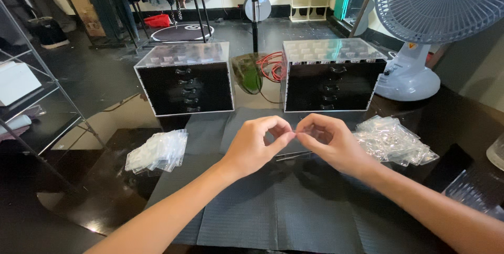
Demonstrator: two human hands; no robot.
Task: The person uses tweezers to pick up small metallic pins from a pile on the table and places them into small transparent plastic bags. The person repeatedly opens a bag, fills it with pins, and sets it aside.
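Both hands meet at the centre of the view, fingertips pinched together. The left hand and the right hand each close thumb and forefinger on something tiny between them; it is too small to identify, and it sits just above the middle of the mat.

Beneath the hands, a dark grey ridged mat covers a glossy black table. At the far right of the table stands a pale blue desk fan. Behind the mat are two black drawer units with clear acrylic casings: the left drawer unit and the right drawer unit, well apart, with a coil of red cable between them.

A heap of small clear plastic bags lies just beside the right hand. A smaller stack of clear bags lies left of the mat. A slim pair of tweezers rests on the mat under the hands.
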